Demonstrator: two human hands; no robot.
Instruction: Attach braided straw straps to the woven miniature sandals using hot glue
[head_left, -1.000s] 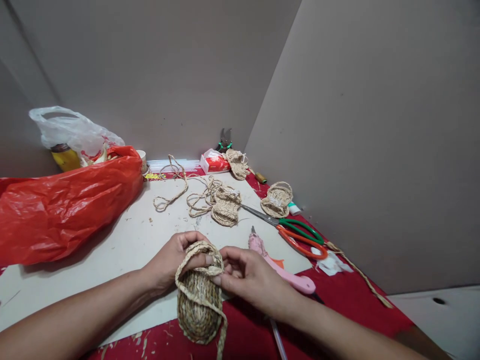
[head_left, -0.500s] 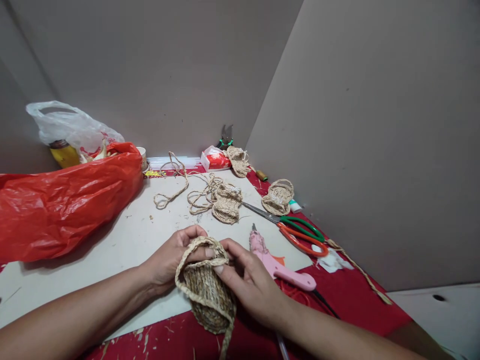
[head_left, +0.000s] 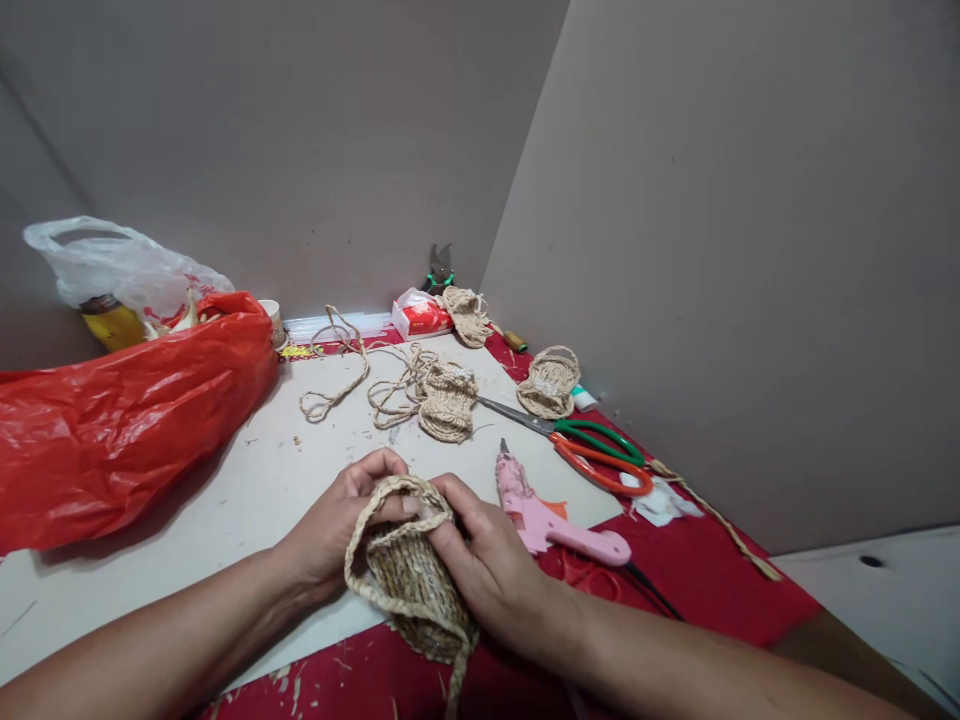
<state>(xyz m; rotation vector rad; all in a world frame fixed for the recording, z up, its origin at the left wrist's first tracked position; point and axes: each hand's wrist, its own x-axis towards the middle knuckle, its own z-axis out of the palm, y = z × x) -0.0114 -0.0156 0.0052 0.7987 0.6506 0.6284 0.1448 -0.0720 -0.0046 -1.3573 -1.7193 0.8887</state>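
Between my two hands is a small woven straw slipper point(head_left: 420, 580), its sole of brown coiled braid and its rim of paler braid. One loose braid end hangs from its near end. My left hand point(head_left: 360, 515) grips the far left of the slipper, thumb inside the braided loop. My right hand point(head_left: 487, 560) pinches the braid at the upper right edge between thumb and fingers. The fingertips behind the braid are partly hidden. Just right of my right hand lies a pink glue gun point(head_left: 536, 510), nozzle pointing away.
Scissors point(head_left: 592, 440) with green and orange handles lie beyond the glue gun. Several woven straw pieces point(head_left: 448, 400) and loose braided cord point(head_left: 341, 375) are behind. A red plastic bag point(head_left: 142, 420) fills the left. Pliers point(head_left: 440, 270), a tissue pack point(head_left: 421, 315) and grey walls point(head_left: 712, 250) stand behind.
The view has shifted slightly, so the table items sit a little to the left. My right hand has closed further over the slipper's right edge; both hands keep their hold.
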